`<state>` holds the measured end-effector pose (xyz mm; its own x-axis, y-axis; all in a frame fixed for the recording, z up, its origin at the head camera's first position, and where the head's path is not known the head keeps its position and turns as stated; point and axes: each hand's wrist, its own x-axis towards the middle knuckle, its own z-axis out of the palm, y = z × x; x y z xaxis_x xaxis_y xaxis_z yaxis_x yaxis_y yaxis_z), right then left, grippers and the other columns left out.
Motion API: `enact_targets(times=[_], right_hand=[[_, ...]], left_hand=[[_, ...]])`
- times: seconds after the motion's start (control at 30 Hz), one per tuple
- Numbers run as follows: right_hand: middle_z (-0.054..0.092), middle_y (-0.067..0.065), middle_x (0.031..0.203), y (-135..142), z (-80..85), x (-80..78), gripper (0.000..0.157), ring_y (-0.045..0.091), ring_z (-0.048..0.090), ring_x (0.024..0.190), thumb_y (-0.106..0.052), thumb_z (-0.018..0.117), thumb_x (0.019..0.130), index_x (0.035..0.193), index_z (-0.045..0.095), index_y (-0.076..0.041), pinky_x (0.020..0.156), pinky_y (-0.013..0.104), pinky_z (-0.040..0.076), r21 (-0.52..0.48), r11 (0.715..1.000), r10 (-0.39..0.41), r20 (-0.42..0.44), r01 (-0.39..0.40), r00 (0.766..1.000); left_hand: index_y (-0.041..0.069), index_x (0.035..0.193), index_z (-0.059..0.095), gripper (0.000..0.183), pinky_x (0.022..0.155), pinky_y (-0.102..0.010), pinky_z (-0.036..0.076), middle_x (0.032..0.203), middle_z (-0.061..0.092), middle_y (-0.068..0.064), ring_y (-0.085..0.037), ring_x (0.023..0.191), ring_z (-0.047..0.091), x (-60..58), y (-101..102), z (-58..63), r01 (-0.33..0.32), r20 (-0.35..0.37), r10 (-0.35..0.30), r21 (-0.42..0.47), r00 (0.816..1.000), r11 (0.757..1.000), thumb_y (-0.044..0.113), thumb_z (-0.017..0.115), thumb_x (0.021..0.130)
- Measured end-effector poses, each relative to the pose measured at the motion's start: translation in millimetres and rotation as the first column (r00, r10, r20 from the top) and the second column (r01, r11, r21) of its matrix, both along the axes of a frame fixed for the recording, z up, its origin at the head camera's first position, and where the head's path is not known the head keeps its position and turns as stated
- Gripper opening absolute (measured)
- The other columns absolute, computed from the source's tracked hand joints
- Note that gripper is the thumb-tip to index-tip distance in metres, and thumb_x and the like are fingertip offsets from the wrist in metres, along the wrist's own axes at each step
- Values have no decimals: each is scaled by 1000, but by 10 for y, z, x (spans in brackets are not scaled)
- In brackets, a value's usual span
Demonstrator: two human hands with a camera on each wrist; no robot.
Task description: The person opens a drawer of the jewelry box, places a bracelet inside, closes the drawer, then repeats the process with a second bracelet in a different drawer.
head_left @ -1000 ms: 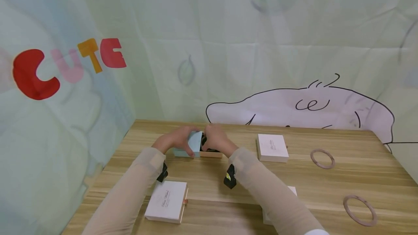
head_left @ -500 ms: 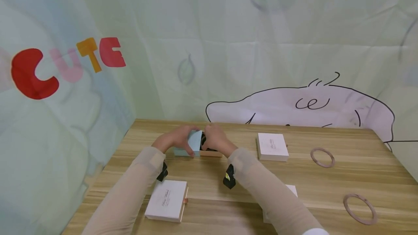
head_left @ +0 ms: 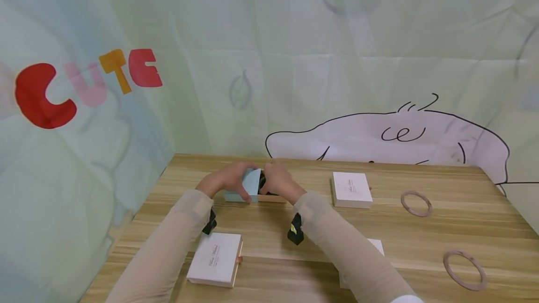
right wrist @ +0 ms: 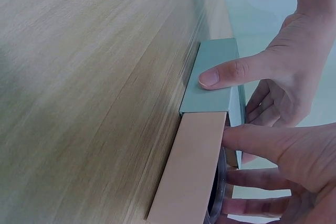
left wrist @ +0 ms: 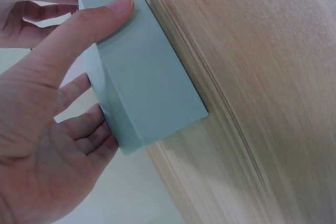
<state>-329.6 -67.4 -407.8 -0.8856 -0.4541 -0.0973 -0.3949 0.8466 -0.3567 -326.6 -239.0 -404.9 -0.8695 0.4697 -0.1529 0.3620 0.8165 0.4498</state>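
A small box lies near the table's far edge: a light blue sleeve (head_left: 251, 181) with a peach inner drawer (right wrist: 189, 166) pulled partway out to the right. My left hand (head_left: 229, 179) grips the sleeve, thumb on its near side and the other fingers at the far side. In the drawer sits a dark round thing (right wrist: 216, 198) with a clear rim. My right hand (head_left: 278, 181) reaches over the drawer and holds this thing, thumb at the drawer's edge and fingers on the rim. Much of it is hidden under the hand.
A white lettered box (head_left: 214, 259) lies at the front left, another white box (head_left: 351, 191) right of my right hand. A third white box (head_left: 376, 245) is partly covered by my right sleeve. Two pinkish rings (head_left: 416, 204) lie at the right. A printed curtain (head_left: 294, 83) hangs behind the table.
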Motion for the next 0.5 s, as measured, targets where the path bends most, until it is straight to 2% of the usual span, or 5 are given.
enact_targets(times=[0.2,0.37,0.5], right_hand=[[59,10,107,20,0,-1,39,21,52,87,-24,89,76,105,72,-3,68,33,51,3,1000,11,-12,-11,1000],[62,8,102,45,14,14,42,21,54,91,-27,88,77,108,73,-2,74,33,50,0,999,34,-26,-34,999],[62,9,103,64,-6,6,39,21,53,89,-28,85,81,108,73,-2,69,31,49,-14,999,30,-29,-30,999]], left_hand=[[-4,138,51,92,87,-42,47,122,59,-15,-29,100,54,-2,6,-4,-3,-6,3,-2,1000,1000,18,97,61],[-4,138,50,92,88,-42,47,123,58,-15,-29,101,54,-1,7,-3,-5,1,4,3,1000,1000,18,97,62],[-4,139,50,92,89,-43,47,126,57,-16,-29,102,53,6,12,-1,-9,11,9,3,1000,1000,18,96,63]])
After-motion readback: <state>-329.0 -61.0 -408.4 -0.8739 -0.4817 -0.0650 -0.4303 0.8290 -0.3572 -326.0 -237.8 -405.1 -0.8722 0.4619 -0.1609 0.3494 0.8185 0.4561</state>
